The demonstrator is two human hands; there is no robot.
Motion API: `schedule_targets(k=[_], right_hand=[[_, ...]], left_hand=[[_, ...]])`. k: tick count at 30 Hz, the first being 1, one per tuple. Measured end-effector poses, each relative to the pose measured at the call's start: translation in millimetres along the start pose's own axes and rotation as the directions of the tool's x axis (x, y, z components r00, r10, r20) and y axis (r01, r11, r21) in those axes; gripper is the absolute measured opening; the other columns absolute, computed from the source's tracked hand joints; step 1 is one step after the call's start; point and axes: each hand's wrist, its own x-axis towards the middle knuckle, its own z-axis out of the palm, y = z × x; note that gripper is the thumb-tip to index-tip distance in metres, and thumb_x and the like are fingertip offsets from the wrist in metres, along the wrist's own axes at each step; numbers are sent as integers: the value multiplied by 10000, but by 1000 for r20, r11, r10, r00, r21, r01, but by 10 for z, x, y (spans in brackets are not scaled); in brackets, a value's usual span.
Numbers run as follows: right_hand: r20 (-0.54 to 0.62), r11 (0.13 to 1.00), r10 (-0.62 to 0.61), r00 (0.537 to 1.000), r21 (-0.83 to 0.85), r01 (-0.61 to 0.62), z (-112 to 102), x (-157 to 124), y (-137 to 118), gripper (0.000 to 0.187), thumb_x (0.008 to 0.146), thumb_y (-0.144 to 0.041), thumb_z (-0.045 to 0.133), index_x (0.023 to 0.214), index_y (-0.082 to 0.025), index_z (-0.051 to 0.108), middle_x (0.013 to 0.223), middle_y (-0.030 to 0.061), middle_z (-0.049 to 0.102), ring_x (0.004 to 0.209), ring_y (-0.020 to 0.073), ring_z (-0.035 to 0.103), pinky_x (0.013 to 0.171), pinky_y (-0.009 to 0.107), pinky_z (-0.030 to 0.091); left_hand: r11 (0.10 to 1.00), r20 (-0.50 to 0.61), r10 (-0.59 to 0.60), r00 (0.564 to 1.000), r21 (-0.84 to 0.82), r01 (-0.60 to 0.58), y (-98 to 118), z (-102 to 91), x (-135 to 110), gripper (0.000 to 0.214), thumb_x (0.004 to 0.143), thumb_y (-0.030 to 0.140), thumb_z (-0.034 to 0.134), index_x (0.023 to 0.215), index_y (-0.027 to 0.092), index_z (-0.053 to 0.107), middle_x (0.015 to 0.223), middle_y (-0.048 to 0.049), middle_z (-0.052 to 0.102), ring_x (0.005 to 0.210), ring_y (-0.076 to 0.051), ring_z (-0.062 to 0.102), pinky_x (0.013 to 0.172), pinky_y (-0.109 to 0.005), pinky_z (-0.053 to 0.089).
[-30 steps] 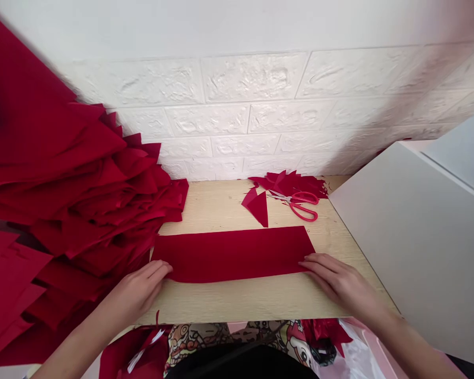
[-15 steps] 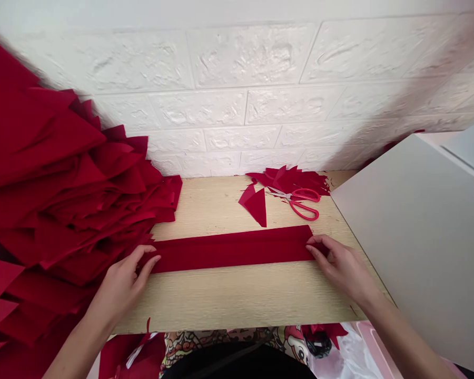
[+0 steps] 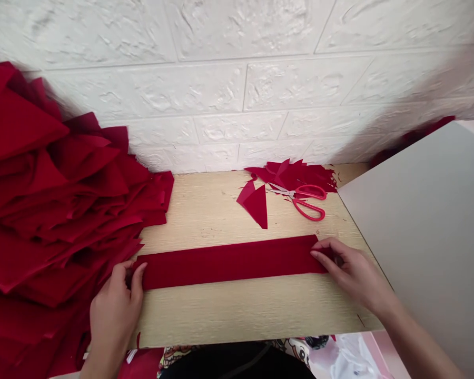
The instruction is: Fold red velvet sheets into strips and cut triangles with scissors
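Left end: the left hand (image 3: 114, 316) covers the end of the red fabric strip (image 3: 229, 266).
Right end: the right hand (image 3: 351, 273) hides the other end.
Left of strip: a red fabric pile (image 3: 43, 184) runs off the picture's edge, its top blurred.
Beyond strip: the scissors' (image 3: 308, 202) blades are too thin to follow near the red scraps (image 3: 296, 175).
Far right: a dark red thing (image 3: 413, 138) is blurred, partly hidden behind a grey panel (image 3: 430, 237).
Below strip: a patterned cloth (image 3: 177, 355) is cut off by the bottom edge.

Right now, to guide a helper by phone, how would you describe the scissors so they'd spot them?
On the pale wood table, go to the back edge by the white brick wall. There the scissors sit against red felt scraps, with bright pinkish-red loop handles.
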Motion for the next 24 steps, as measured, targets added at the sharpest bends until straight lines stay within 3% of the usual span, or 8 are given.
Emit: schedule_targets(k=[6,11,16,24], right_hand=[[35,1000,-5,999,-10,6,2,-49,46,375,934,-585,512,865,-246,656,736,34,720,590,185,642,506,287,484],[46,992,-34,998,-118,39,-4,-47,46,292,952,-502,492,869,-265,641,778,11,735,587,179,635,523,292,475],[4,966,-145,989,-217,143,-10,-61,32,276,975,-466,444,892,-266,616,854,26,747,654,193,668,569,300,482],[42,998,-38,998,-44,40,-13,43,28,291,939,-504,498,881,-250,626,809,32,733,640,190,638,546,293,465]], left_hand=[[991,-50,99,994,94,-94,22,48,68,425,1049,479,285,1118,168,566,964,-141,728,848,-278,702,582,-296,403],[977,-92,102,991,195,-83,61,52,128,445,1058,488,262,1112,174,573,858,-117,733,689,-234,669,515,-283,301],[983,-95,106,990,159,-90,22,78,125,414,1048,483,298,1100,186,581,750,-75,702,595,-207,618,513,-273,305],[983,-62,87,994,165,-76,26,48,117,480,1046,515,261,1122,167,584,785,-105,717,617,-232,638,506,-272,299]])
